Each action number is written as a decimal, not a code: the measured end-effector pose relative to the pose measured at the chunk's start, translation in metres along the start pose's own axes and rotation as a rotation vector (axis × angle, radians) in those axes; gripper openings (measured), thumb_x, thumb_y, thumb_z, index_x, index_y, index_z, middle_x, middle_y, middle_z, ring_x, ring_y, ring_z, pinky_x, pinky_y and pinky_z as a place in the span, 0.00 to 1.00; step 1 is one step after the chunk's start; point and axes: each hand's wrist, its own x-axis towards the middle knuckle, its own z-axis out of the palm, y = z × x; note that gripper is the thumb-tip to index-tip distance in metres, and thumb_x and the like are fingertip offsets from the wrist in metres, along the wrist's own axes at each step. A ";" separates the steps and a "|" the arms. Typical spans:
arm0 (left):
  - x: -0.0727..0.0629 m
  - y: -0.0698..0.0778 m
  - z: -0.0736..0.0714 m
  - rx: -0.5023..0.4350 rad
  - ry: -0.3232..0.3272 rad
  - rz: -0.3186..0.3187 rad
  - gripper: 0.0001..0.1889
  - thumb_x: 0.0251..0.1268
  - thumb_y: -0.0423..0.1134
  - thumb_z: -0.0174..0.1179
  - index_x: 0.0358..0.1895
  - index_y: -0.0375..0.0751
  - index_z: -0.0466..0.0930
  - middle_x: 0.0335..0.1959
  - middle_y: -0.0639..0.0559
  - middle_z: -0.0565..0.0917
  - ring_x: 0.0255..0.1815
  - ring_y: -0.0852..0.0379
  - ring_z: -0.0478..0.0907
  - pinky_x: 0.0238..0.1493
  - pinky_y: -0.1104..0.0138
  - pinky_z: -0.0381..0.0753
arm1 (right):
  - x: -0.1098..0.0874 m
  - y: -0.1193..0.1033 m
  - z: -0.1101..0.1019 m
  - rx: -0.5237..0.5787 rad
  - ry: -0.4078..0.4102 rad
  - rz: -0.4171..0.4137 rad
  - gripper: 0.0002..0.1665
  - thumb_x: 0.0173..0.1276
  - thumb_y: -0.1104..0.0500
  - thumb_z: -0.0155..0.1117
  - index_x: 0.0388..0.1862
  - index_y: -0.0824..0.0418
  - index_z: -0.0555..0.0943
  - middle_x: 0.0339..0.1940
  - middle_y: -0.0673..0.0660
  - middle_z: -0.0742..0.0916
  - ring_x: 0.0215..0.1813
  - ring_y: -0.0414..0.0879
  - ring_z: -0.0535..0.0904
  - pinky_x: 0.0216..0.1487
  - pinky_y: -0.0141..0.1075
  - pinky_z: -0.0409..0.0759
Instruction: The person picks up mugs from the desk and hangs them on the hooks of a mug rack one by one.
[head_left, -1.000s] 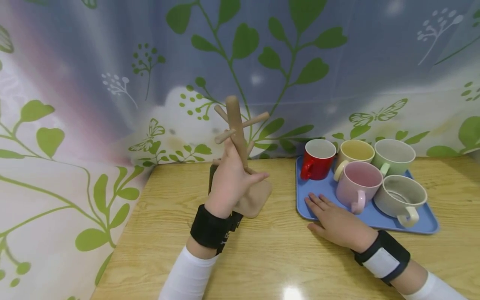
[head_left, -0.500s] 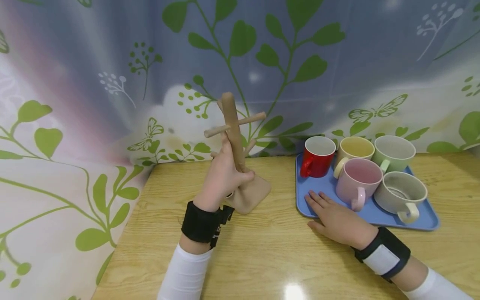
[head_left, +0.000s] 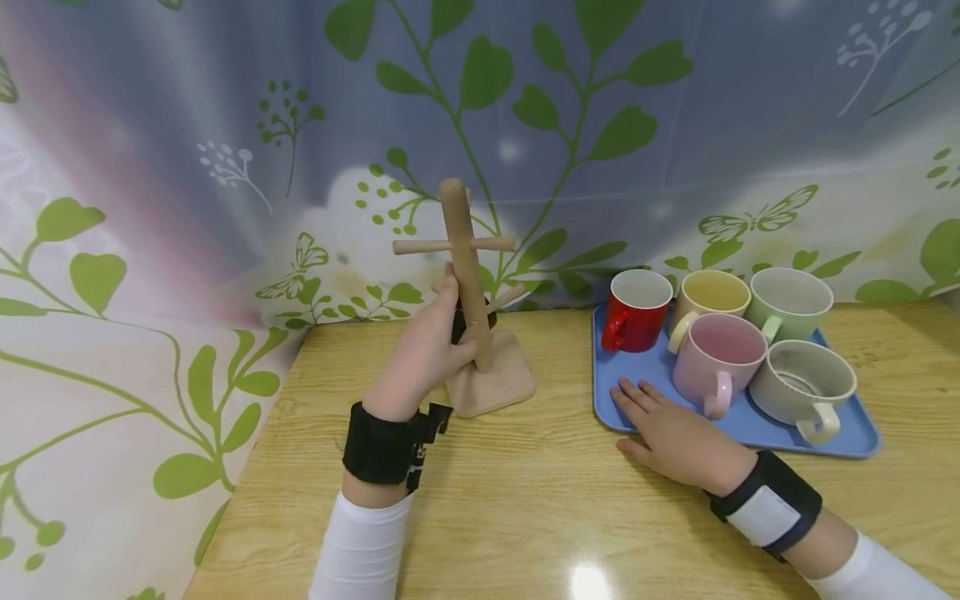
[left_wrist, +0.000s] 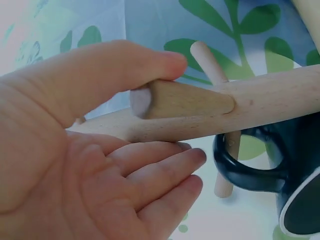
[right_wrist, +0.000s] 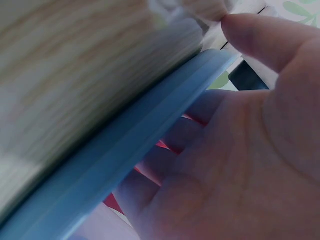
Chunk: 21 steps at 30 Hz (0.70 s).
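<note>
On table, pale wooden pegged stand (dark mug hung), left hand gripping it, right hand flat.

dark mug partly hidden, sleeves cut off

Blue tray, red mug, tan rack, leaf-patterned curtain, perhaps navy cup

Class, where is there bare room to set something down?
Free: tabletop between the wooden stand and blue tray; also tabletop between the left hand and patterned cloth. Crowded: the tray, where five mugs cluster and the right hand rests.
</note>
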 end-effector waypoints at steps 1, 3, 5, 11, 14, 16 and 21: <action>0.000 0.000 -0.001 -0.001 -0.008 0.003 0.48 0.69 0.35 0.56 0.78 0.42 0.27 0.72 0.37 0.68 0.57 0.45 0.78 0.40 0.60 0.71 | 0.000 0.000 0.000 0.000 -0.001 0.001 0.41 0.71 0.46 0.58 0.75 0.65 0.62 0.76 0.68 0.66 0.75 0.69 0.61 0.70 0.60 0.67; 0.000 -0.001 -0.002 -0.009 -0.020 0.007 0.47 0.70 0.36 0.55 0.78 0.42 0.27 0.74 0.38 0.65 0.56 0.46 0.78 0.38 0.61 0.70 | 0.000 0.000 0.000 0.001 -0.003 0.002 0.41 0.71 0.46 0.58 0.75 0.65 0.61 0.76 0.68 0.66 0.75 0.69 0.61 0.70 0.61 0.67; -0.001 -0.001 -0.003 -0.023 -0.030 0.004 0.46 0.71 0.37 0.54 0.78 0.43 0.27 0.74 0.38 0.65 0.52 0.45 0.79 0.37 0.62 0.71 | 0.000 0.000 0.000 0.001 -0.005 0.002 0.41 0.71 0.46 0.57 0.75 0.65 0.61 0.76 0.68 0.65 0.75 0.69 0.60 0.70 0.61 0.67; -0.005 0.000 -0.007 -0.007 -0.025 0.012 0.43 0.73 0.38 0.53 0.79 0.43 0.32 0.72 0.37 0.67 0.44 0.43 0.81 0.33 0.63 0.71 | 0.000 0.001 0.000 -0.001 0.003 -0.001 0.40 0.71 0.47 0.57 0.75 0.66 0.61 0.76 0.68 0.65 0.75 0.69 0.61 0.71 0.61 0.67; -0.006 -0.002 -0.009 0.020 -0.014 0.026 0.41 0.73 0.37 0.54 0.79 0.42 0.35 0.74 0.38 0.65 0.44 0.45 0.81 0.33 0.64 0.71 | -0.001 0.001 0.001 -0.008 0.008 -0.003 0.40 0.71 0.47 0.57 0.75 0.66 0.61 0.76 0.68 0.66 0.75 0.69 0.61 0.70 0.60 0.67; -0.007 -0.003 -0.010 0.026 -0.020 0.031 0.41 0.73 0.36 0.54 0.79 0.42 0.36 0.75 0.38 0.63 0.42 0.45 0.81 0.32 0.64 0.71 | -0.001 0.001 0.001 -0.011 0.007 -0.003 0.40 0.71 0.46 0.57 0.75 0.66 0.62 0.76 0.68 0.66 0.75 0.69 0.61 0.70 0.60 0.67; -0.007 -0.008 -0.012 0.033 -0.021 0.066 0.40 0.73 0.33 0.52 0.79 0.44 0.37 0.77 0.40 0.61 0.34 0.47 0.79 0.32 0.64 0.70 | 0.001 0.002 0.002 -0.009 -0.001 0.002 0.41 0.71 0.46 0.57 0.75 0.65 0.61 0.76 0.68 0.65 0.76 0.69 0.60 0.70 0.60 0.67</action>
